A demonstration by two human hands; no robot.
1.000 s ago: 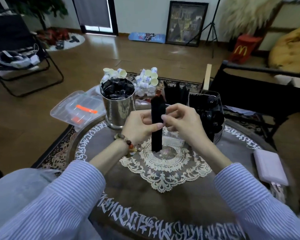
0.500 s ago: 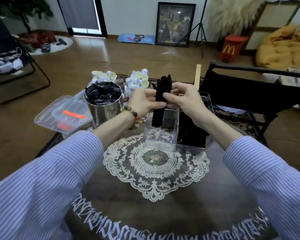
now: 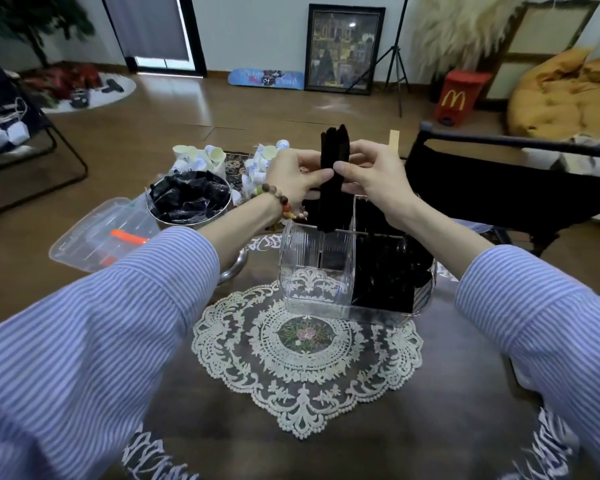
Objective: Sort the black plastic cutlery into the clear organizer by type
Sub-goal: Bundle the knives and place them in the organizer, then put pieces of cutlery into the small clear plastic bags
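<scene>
Your left hand (image 3: 293, 178) and right hand (image 3: 374, 176) both pinch an upright bundle of black cutlery (image 3: 331, 174) above the clear organizer (image 3: 317, 271); its right compartment already looks full of black pieces, the near-left one bare; the metal bucket (image 3: 191, 202) holds more wrapped pieces, so plenty is left; the bundle's type is hard to make out.

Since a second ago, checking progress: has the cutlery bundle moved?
Yes. The cutlery bundle went from over the lace doily back to above the clear organizer.
</scene>
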